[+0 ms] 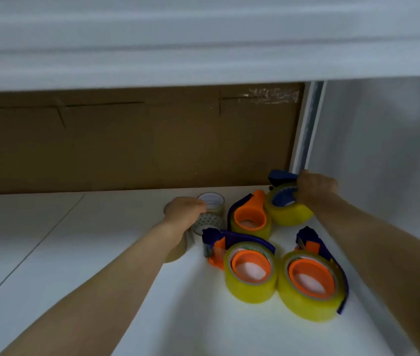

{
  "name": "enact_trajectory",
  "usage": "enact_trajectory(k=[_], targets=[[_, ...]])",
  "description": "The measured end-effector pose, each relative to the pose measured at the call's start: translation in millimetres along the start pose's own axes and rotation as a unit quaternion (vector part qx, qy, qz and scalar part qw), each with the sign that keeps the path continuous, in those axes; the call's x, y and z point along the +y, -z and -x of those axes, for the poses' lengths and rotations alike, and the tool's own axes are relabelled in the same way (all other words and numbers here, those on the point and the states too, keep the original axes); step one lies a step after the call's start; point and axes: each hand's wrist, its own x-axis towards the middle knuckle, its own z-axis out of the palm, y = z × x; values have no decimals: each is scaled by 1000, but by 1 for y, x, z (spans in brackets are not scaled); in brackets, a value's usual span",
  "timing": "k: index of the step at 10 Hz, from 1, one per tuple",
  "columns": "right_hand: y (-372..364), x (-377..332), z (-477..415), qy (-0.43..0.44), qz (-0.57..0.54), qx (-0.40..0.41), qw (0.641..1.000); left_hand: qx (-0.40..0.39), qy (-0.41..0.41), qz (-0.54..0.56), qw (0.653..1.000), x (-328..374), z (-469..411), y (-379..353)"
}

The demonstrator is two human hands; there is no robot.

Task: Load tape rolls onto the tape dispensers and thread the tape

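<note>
Several blue-and-orange tape dispensers with yellow tape rolls lie on the white shelf (49, 227). My right hand (315, 187) grips the far right dispenser (284, 209), which has a blue hub, at the shelf's back corner. My left hand (184, 209) rests on a clear patterned tape roll (210, 213) stacked on other rolls. Another dispenser with an orange hub (251, 222) lies between both hands. Two loaded dispensers, one at the front middle (251, 271) and one at the front right (311, 281), lie nearer to me.
A brown cardboard sheet (126, 142) forms the back of the shelf. A white shelf board (178, 47) hangs overhead. A white side wall (383, 150) closes the right. A brownish tape roll (178, 250) sits partly hidden under my left forearm.
</note>
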Motion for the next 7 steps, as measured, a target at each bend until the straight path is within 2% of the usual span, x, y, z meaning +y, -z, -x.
enact_trajectory(k=[2, 3, 4, 5, 6, 7], targets=[[-29, -11, -12, -58, -157, -68, 984, -21, 5, -42, 999, 2, -12, -3], [-43, -11, -11, -61, -186, -112, 974, -14, -11, -29, 999, -5, -18, -6], [-42, -12, -8, -47, -156, -129, 978, -16, -11, -29, 999, -8, -13, -4], [-40, -15, -4, -12, -113, -126, 985, -9, -13, 2, 1000, -13, -10, -2], [-38, -16, 6, 7, -117, -137, 984, 18, -11, 16, 1000, -13, 8, 2], [-22, -25, 24, 42, -112, -41, 992, 53, 0, 39, 998, -14, 25, 6]])
